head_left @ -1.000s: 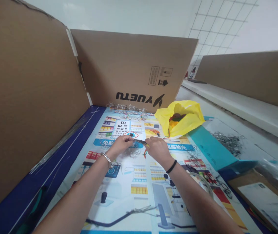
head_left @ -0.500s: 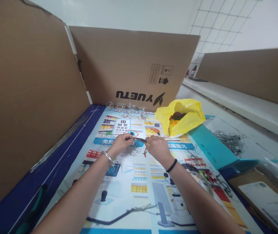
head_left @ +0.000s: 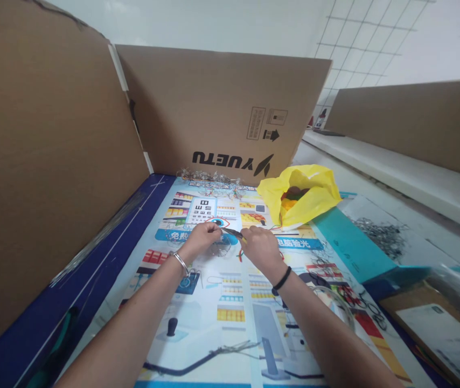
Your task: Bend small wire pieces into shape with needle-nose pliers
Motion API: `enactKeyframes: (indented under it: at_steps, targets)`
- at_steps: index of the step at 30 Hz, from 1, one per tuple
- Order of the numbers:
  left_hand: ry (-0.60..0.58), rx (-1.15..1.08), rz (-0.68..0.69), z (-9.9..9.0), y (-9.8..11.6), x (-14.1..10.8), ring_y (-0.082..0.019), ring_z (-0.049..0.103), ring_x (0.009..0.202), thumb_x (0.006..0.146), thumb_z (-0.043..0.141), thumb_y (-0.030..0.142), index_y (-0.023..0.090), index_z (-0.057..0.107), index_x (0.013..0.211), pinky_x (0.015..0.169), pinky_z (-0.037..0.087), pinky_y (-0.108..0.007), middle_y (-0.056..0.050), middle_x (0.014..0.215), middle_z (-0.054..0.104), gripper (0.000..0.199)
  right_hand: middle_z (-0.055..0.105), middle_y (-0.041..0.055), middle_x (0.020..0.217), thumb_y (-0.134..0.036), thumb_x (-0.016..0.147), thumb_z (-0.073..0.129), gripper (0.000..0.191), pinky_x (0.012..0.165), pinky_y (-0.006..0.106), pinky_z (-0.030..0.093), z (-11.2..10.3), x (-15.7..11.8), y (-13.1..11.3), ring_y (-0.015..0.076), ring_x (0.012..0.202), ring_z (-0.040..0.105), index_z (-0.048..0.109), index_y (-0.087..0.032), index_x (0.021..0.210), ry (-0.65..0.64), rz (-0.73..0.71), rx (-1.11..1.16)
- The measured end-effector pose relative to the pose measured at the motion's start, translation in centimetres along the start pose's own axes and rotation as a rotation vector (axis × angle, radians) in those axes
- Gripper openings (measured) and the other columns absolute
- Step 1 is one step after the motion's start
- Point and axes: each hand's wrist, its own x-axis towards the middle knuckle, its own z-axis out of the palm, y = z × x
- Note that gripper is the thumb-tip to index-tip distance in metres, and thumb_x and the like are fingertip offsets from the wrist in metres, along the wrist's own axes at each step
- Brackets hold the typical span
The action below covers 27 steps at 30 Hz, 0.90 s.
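My right hand [head_left: 263,249] is closed around a pair of pliers [head_left: 232,233] with dark, narrow jaws and a bit of yellow handle showing. The jaws point left, towards the fingertips of my left hand [head_left: 204,237]. Those fingers are pinched together, and thin wire seems to come from them, though the piece itself is too fine to make out. Beneath the jaws lies a loose tangle of thin wire [head_left: 221,249] on the printed sheet [head_left: 197,312]. Short coloured wire ends [head_left: 241,255] show just under the right hand.
A yellow bag [head_left: 314,202] stands open at the back right, beside a turquoise box flap [head_left: 351,242]. Cardboard walls [head_left: 214,102] rise behind and at left. Wire pieces [head_left: 209,177] line the back; a dark-sleeved wire bundle [head_left: 197,364] lies in front.
Both hands stay nearly in place. My right hand and wrist have turned slightly, with the pliers still held against the left fingertips.
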Motion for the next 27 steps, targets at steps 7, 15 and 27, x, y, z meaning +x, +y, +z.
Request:
enactKeyframes:
  at_steps: [7,15,27]
  targets:
    - [-0.056,-0.057,-0.041,-0.1,0.1,-0.1,-0.008,0.036,0.046,0.067,0.051,0.032,0.016,0.048,0.059,0.046,0.028,-0.021,0.006,0.049,0.040,0.018,0.062,0.0063,0.081,-0.038,0.086,0.041,0.027,0.065,0.028,0.031,0.2,0.1,0.1,0.0185,0.078,0.055,0.061,-0.020,0.085,-0.018,0.003,0.017]
    - [-0.080,-0.062,0.022,-0.3,-0.2,-0.1,-0.007,0.035,0.050,0.069,0.052,0.034,0.014,0.053,0.062,0.049,0.028,-0.020,0.004,0.053,0.044,0.021,0.060,0.0057,0.085,-0.039,0.086,0.043,0.026,0.074,0.025,0.032,1.0,0.7,2.0,0.0161,0.083,0.053,0.059,-0.019,0.088,-0.046,-0.092,0.122]
    - [-0.168,-0.054,0.040,-0.4,-0.5,-0.1,-0.008,0.033,0.052,0.071,0.050,0.033,0.015,0.051,0.063,0.051,0.027,-0.021,0.004,0.055,0.041,0.020,0.057,0.0072,0.087,-0.039,0.085,0.045,0.027,0.080,0.031,0.027,0.8,0.5,2.6,0.0202,0.089,0.047,0.058,-0.017,0.093,0.018,-0.247,0.088]
